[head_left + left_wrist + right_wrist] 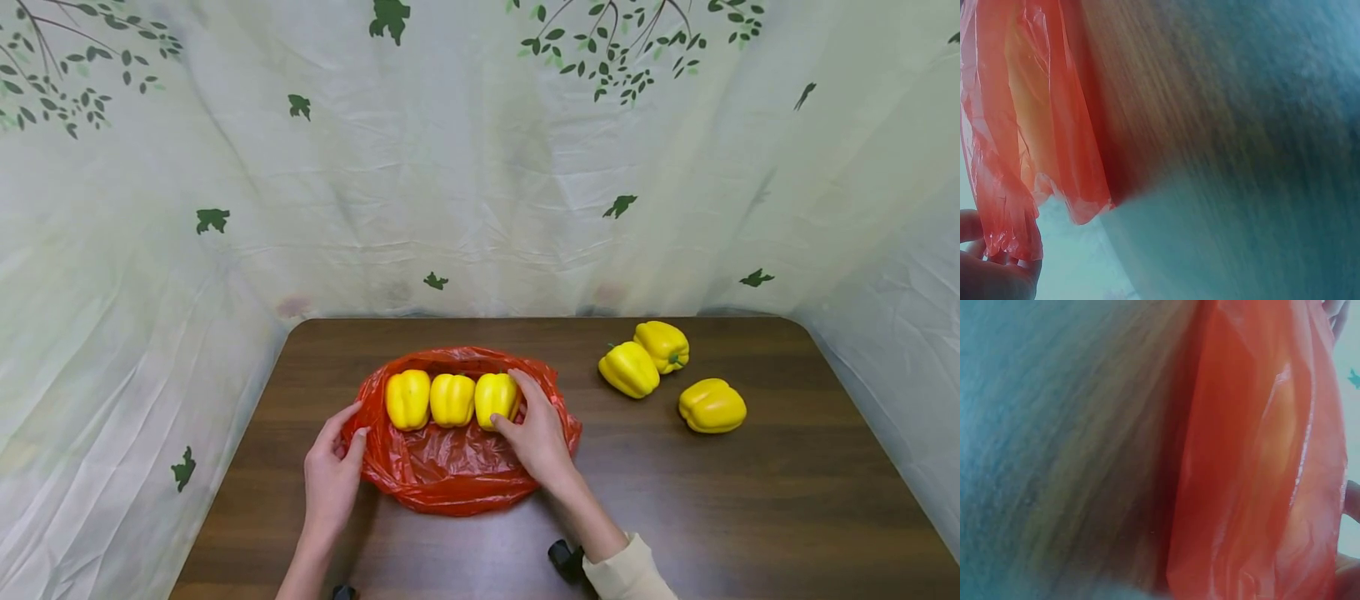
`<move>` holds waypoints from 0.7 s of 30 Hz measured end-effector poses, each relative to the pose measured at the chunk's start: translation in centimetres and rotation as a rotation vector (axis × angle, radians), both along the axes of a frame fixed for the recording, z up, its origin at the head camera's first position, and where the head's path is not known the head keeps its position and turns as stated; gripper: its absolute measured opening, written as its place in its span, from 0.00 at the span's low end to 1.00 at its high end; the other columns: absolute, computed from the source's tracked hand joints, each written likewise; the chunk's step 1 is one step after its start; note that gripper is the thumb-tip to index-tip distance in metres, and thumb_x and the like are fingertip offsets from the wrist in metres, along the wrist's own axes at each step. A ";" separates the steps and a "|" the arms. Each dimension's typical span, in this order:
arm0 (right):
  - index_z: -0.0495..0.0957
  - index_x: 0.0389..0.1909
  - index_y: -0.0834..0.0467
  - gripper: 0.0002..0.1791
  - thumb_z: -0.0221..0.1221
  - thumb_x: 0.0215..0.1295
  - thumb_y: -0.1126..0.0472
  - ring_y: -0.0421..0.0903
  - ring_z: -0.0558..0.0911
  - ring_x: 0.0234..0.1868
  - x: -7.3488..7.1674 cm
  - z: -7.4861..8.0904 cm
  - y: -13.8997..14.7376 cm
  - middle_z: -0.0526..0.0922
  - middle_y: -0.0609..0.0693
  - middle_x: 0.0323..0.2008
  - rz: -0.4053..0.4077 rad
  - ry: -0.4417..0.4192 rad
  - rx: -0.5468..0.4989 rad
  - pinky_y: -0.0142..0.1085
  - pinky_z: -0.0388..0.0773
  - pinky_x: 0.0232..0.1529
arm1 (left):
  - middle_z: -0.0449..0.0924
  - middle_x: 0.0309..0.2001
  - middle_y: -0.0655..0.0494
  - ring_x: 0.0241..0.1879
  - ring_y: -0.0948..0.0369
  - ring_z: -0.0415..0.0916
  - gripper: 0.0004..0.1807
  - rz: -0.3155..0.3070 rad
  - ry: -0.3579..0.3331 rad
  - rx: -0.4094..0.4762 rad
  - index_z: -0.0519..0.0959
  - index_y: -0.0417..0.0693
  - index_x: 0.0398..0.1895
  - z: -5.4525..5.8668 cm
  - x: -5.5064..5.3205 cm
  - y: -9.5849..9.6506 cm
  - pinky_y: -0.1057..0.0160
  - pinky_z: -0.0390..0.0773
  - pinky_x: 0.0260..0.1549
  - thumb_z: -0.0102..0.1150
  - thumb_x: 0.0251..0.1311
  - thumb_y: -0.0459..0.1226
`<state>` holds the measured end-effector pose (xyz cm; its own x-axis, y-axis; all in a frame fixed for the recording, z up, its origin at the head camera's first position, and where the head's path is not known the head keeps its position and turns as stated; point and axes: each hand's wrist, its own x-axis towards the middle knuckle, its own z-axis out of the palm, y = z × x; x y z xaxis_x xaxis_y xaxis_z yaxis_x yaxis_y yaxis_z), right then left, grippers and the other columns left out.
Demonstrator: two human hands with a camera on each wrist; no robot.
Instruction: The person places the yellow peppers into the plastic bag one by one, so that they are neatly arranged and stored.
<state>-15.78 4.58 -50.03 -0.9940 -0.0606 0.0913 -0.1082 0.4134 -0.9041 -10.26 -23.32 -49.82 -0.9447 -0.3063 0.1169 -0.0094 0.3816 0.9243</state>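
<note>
Cream sleeve [630, 571] closest, front-right of the red bag [457, 493], and the right hand [536, 432] pinches the rightmost pepper [492, 398] inside! Left hand's [330, 471] thumb and fingers grip the bag's left rim. Tabletop [637, 475] stretches rightward to three loose peppers [628, 370], far edge [450, 321] behind; all glossy yellow.

1. Red bag [463, 492]: thin plastic film, glossy, crinkled; your left wrist view shows it translucent.
2. Yellow peppers [452, 400]: smooth skins, glossy; you can see highlights on them.
3. Counter [787, 500]: wood-grained, smooth-looking, soft sheen nearest you.
4. Backdrop [450, 167]: cloth-like sheet, creased, faint sheen.
5. Your right sleeve [630, 571]: cloth, matt.
</note>
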 end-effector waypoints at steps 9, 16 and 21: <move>0.67 0.69 0.56 0.35 0.68 0.60 0.66 0.49 0.72 0.63 1.1 1.5 0.1 0.71 0.49 0.64 0.026 0.022 -0.116 0.45 0.75 0.57 | 0.74 0.61 0.57 0.50 0.57 0.76 0.21 0.009 -0.004 -0.003 0.74 0.56 0.64 -0.1 0.0 0.0 0.72 0.79 0.41 0.55 0.70 0.33; 0.69 0.67 0.51 0.33 0.67 0.61 0.66 0.53 0.70 0.65 2.0 3.1 0.9 0.70 0.52 0.65 0.054 0.034 -0.205 0.52 0.74 0.57 | 0.74 0.61 0.58 0.51 0.58 0.76 0.21 0.008 0.000 -0.005 0.74 0.57 0.64 0.0 -0.1 0.1 0.72 0.79 0.41 0.55 0.70 0.33; 0.69 0.66 0.49 0.34 0.67 0.60 0.68 0.53 0.71 0.65 2.2 3.5 1.6 0.70 0.52 0.64 0.050 0.031 -0.236 0.52 0.73 0.58 | 0.74 0.62 0.55 0.52 0.56 0.76 0.21 0.008 -0.001 -0.007 0.74 0.55 0.64 0.1 -0.1 0.2 0.74 0.78 0.41 0.55 0.70 0.33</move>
